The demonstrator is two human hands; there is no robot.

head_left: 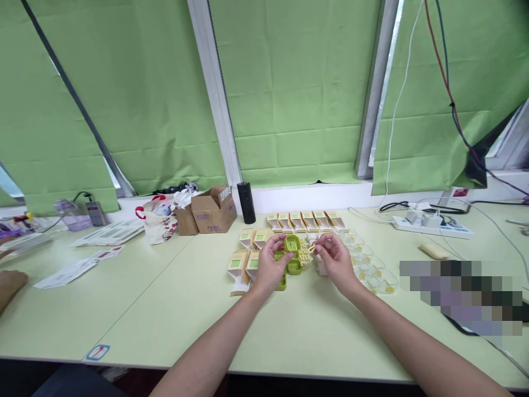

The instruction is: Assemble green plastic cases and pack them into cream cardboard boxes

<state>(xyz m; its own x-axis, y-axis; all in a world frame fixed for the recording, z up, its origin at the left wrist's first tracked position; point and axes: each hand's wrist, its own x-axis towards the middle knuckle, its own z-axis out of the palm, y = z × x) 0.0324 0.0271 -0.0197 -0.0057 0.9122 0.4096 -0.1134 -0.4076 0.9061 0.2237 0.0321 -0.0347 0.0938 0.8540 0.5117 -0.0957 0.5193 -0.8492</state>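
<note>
My left hand [273, 263] is closed on a small square olive-green case [292, 243], held tilted above the table. Between the fingertips of my right hand [334, 256] is a small yellow clip-like piece [313, 248], close to the right of the case. More green cases [294, 267] lie under and beside my left hand, partly hidden by it. A group of small yellow pieces [305, 257] lies between my hands. To the right of my right hand, several clear plastic trays [377, 274] with yellow round parts lie in rows.
Open small cartons [235, 264] stand left of my hands, with a row of cartons [306, 221] behind. A black cylinder [246, 203], a cardboard box [214, 209] and a cloth bag [156, 220] stand at the back. A power strip [432, 226] lies right; another person's hand [11, 284] shows left.
</note>
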